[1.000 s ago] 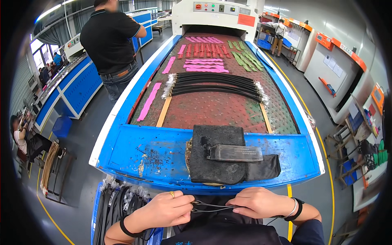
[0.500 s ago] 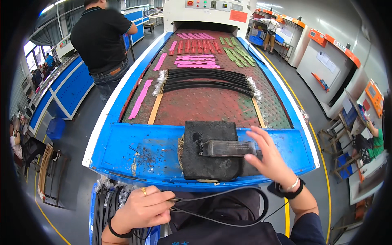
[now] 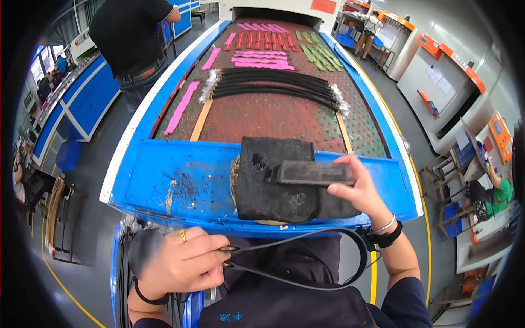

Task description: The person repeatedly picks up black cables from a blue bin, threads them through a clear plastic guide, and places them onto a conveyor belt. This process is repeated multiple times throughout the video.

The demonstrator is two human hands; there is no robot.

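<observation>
My left hand (image 3: 180,265), with a gold ring, is closed on the two metal-tipped ends of a thin black cable (image 3: 306,238) that loops to the right in front of my body. My right hand (image 3: 358,191) grips the right end of a flat black rectangular block (image 3: 306,172). The block lies on a black cloth pad (image 3: 273,177) spread over the blue front ledge (image 3: 180,175) of a conveyor machine.
The conveyor belt (image 3: 262,117) carries a bundle of black cables (image 3: 273,87), pink strips (image 3: 183,106) and green strips farther back. A person in black (image 3: 134,38) stands at the left. A bundle of black cables (image 3: 123,273) hangs at lower left. Orange-topped machines stand at the right.
My right hand left the cable, reached up onto the ledge and took hold of the black block. My left hand kept both cable ends, and the cable swung into a loop.
</observation>
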